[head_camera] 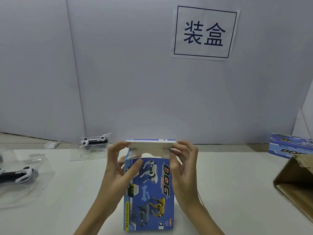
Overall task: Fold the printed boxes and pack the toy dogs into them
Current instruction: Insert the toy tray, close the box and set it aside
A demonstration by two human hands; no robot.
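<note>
Printed box (149,192) lay mid-bench, long axis toward the far edge; left hand (118,165) and right hand (183,165) pinched its raised far flap (150,145).

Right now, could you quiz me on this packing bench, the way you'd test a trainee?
1. True or false: the blue printed box stands between both hands.
2. Which part do the left hand and right hand hold? A) top flap B) bottom edge C) a toy dog
3. On which side of the table do the toy dogs in clear trays lie?

Key: 1 true. 2 A, the white top flap. 3 The left; a brown carton is on the right.
</note>
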